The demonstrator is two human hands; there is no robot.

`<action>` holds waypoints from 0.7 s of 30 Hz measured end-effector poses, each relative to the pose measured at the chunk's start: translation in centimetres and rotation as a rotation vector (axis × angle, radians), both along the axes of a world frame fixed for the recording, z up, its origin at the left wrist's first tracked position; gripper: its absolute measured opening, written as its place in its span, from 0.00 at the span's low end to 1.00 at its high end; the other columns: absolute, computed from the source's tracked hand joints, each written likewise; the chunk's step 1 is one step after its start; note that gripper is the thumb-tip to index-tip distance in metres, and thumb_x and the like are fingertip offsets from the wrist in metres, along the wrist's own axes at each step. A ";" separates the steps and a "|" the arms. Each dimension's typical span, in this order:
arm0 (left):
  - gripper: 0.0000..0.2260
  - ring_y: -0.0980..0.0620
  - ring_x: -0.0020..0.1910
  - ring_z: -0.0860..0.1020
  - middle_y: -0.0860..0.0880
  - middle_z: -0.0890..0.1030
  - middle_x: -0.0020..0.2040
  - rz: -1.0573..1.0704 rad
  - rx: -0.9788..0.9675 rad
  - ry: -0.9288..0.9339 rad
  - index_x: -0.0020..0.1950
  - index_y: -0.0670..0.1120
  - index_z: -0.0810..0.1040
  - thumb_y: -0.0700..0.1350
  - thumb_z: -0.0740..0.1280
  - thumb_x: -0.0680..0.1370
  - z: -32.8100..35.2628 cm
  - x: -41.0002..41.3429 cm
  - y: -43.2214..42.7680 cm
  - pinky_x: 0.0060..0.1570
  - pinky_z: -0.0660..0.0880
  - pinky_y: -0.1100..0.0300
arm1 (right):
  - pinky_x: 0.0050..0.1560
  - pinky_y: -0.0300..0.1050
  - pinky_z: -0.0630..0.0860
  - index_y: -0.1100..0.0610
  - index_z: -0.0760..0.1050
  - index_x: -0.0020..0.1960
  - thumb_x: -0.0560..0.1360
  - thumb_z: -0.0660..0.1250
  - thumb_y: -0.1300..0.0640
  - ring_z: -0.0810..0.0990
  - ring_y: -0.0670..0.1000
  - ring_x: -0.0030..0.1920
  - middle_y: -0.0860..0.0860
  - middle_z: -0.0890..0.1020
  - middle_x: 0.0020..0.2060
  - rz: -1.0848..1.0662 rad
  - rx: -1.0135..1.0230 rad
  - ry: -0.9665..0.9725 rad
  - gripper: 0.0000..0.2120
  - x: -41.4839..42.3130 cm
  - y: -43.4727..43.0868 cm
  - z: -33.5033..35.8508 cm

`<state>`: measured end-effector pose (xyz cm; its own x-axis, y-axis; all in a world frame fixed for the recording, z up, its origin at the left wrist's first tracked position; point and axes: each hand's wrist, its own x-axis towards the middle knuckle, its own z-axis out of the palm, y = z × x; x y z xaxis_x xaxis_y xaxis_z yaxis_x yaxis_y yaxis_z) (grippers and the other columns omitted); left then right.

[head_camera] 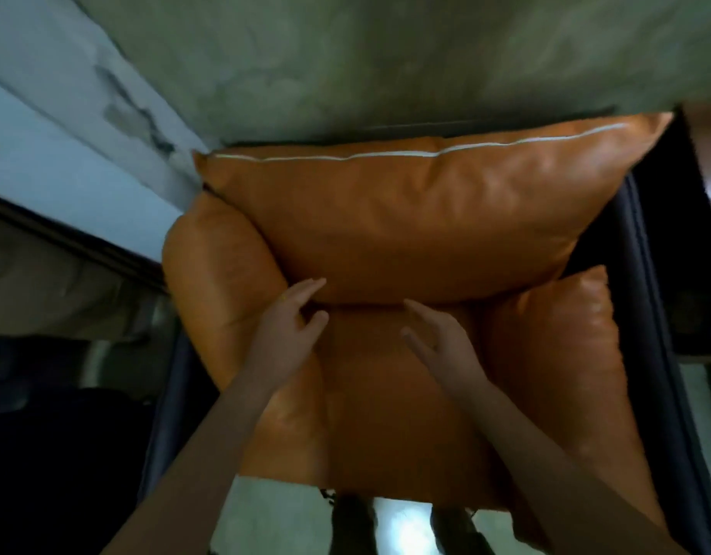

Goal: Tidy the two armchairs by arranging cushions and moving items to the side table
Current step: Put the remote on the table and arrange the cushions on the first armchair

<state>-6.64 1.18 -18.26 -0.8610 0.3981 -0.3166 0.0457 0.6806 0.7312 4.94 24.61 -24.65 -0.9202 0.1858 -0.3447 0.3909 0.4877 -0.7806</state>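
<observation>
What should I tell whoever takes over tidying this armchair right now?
Left hand: open, fingertips at the back cushion's lower edge.
Right hand: open, holds nothing, over the seat cushion.
Left cushion and right cushion stand at the armchair's sides.
Done: this chair's cushions look placed.
Left: second armchair and side table, both out of view.

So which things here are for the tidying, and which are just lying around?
For the job: back cushion, left cushion, right cushion, seat cushion, armchair frame, left hand, right hand, both open.

Just there: wall, floor.
</observation>
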 end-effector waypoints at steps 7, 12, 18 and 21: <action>0.23 0.68 0.69 0.68 0.65 0.71 0.70 0.199 0.056 -0.012 0.73 0.66 0.67 0.49 0.67 0.81 0.3 3.4 -5.8 0.69 0.61 0.70 | 0.60 0.23 0.63 0.49 0.69 0.76 0.81 0.66 0.47 0.70 0.35 0.63 0.46 0.78 0.67 0.167 -0.035 0.115 0.24 -6.8 -5.4 2.2; 0.24 0.59 0.68 0.73 0.59 0.74 0.70 0.499 0.121 -0.079 0.71 0.66 0.68 0.47 0.71 0.79 -3.0 9.5 -9.9 0.69 0.71 0.55 | 0.55 0.17 0.61 0.51 0.69 0.76 0.81 0.66 0.48 0.67 0.31 0.61 0.48 0.78 0.65 0.298 -0.025 0.208 0.24 -12.3 -8.8 4.4; 0.30 0.67 0.72 0.64 0.69 0.64 0.69 0.542 0.099 0.046 0.72 0.64 0.63 0.41 0.72 0.78 -6.8 12.8 -10.8 0.71 0.60 0.71 | 0.61 0.20 0.63 0.45 0.70 0.73 0.80 0.67 0.46 0.70 0.28 0.62 0.29 0.72 0.63 0.324 -0.121 0.280 0.22 -18.1 -12.8 5.1; 0.34 0.70 0.71 0.61 0.71 0.61 0.71 0.687 0.059 0.052 0.73 0.70 0.62 0.45 0.73 0.76 -8.0 13.9 -10.0 0.66 0.60 0.74 | 0.73 0.37 0.64 0.46 0.65 0.77 0.80 0.68 0.44 0.67 0.36 0.71 0.36 0.71 0.71 0.435 -0.133 0.309 0.27 -20.0 -14.0 4.7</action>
<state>7.26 -8.83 -26.28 -0.9377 -0.2277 -0.2623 -0.3452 0.5269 0.7767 -15.07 10.58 -19.93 -0.9644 -0.2613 -0.0405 -0.0823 0.4421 -0.8932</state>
